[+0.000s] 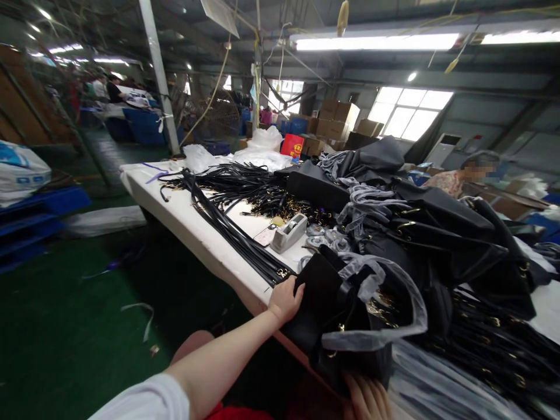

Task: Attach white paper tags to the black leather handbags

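Observation:
A black handbag (317, 286) lies tilted at the table's near edge, its handle (417, 303) wrapped in clear plastic and gold-coloured rings on its side. My left hand (286, 300) is closed on the bag's left edge, thumb on top. At the bottom of the head view, my right hand (367, 399) has its fingers against the bag's near side; its thumb and palm are hidden or out of view. Just beyond my left hand lies a bundle of long black straps (236, 239) with gold clasps.
The white table (175, 213) also bears a grey tape dispenser (289, 233), tape rolls (317, 241) and heaped black bags (441, 221). More black straps (503, 338) lie at the right. Blue pallets (44, 216) stand on the green floor. A person (455, 175) is beyond the heap.

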Motion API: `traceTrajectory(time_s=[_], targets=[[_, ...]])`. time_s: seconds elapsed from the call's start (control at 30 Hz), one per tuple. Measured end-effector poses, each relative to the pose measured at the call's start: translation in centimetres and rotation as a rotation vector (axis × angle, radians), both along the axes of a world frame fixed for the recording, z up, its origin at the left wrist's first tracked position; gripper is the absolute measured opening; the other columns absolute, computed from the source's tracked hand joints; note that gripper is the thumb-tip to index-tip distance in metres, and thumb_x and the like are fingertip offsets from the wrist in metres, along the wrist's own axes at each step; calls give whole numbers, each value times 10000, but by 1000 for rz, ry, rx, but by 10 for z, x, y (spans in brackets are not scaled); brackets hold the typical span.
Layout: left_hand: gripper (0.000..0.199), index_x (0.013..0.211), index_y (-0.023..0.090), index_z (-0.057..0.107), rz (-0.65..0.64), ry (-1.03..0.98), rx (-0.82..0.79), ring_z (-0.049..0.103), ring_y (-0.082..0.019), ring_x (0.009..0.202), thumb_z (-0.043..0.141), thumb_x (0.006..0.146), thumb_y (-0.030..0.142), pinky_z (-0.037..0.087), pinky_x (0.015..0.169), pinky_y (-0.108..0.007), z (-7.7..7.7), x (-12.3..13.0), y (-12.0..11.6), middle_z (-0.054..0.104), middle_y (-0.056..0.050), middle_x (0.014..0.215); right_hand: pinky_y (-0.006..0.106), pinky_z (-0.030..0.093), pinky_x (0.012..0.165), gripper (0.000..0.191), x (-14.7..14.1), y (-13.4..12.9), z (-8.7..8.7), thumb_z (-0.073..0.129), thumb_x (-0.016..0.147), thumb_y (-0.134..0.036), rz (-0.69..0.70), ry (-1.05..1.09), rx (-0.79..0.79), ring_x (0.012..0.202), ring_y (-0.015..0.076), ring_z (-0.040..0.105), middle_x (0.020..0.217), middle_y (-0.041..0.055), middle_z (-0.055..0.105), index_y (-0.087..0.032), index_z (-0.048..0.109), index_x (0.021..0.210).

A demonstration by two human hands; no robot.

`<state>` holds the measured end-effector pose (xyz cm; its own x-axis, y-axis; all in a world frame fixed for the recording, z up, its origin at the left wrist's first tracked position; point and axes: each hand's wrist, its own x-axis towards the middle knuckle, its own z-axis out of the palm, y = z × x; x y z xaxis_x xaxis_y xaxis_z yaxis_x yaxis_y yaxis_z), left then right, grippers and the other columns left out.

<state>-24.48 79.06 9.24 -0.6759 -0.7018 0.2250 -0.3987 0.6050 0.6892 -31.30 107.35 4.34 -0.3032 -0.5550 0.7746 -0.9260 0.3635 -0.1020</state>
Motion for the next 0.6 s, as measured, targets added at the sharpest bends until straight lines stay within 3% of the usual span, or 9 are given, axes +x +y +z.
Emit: traceTrajectory(time_s=[0.2,0.27,0.33,0.43,0.53,0.6], targets=[[311,1110,172,527,2,26,-8,648,-263,988,356,974,394,501,908,-400,2,-1,4,668,-118,1022,519,449,873,356,-2,-3,13,438,798,-252,-29,86,94,855,304,655,954,82,722,-253,656,1080],[366,1244,154,468,20,49,-24,572,-277,1165,397,956,368,446,1023,-439,9,6,13,606,-149,1204,505,448,870,370,-3,-3,17,472,789,-262,-23,109,114,874,304,652,975,72,718,-263,625,1126],[497,1377,129,355,6,129,-68,403,-292,1352,433,932,334,334,1135,-480,18,21,27,450,-183,1406,485,446,876,380,-1,-5,20,503,792,-253,-23,132,121,885,292,652,990,59,717,-276,606,1157],[691,1472,142,234,-186,287,-112,235,-304,1445,516,854,272,240,1191,-506,32,49,55,264,-178,1532,480,437,905,367,5,-8,25,513,817,-209,-62,141,125,903,281,649,1005,75,715,-243,598,1172],[932,1493,161,215,-474,323,-27,237,-345,1438,678,692,279,243,1193,-523,34,65,82,244,-174,1548,491,427,924,337,12,-12,30,496,846,-198,-85,128,139,917,285,641,1007,101,711,-203,593,1170],[1060,1482,137,248,-525,317,110,269,-378,1418,784,595,358,253,1188,-538,30,60,97,288,-199,1527,500,424,924,330,16,-15,33,482,863,-222,-78,118,138,926,292,637,1010,111,708,-196,589,1173]])
